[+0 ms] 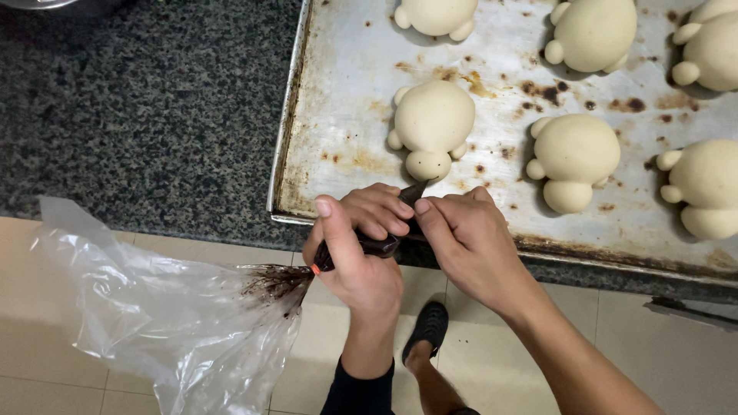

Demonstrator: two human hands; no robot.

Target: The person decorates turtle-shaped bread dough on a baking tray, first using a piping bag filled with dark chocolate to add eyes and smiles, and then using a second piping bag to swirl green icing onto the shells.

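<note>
Chocolate-dark filling packs the short plastic piping bag (369,242) that we grip in both hands. Our left hand (357,246) has its fingers curled shut around the filled part, thumb laid across the top near the twist. Our right hand (469,242) pinches the bag just behind the tip with thumb and forefinger, steadying it.

We judge the bag soft, light and squeezable: it will bulge or slip if pressed unevenly, so the fat filled section is the place to hold.

Its long axis runs from 8 o'clock to 2 o'clock, the nozzle end (421,187) pointing up-right and touching the small round head of the nearest animal-shaped dough bun (433,123). Loose clear plastic tail (154,307) trails off at 8 o'clock, smeared brown near the twist.

That bun sits on a stained metal baking tray (338,115), with 5 more buns toward 1 and 3 o'clock. Speckled granite counter (138,100) lies at 10 o'clock.
</note>
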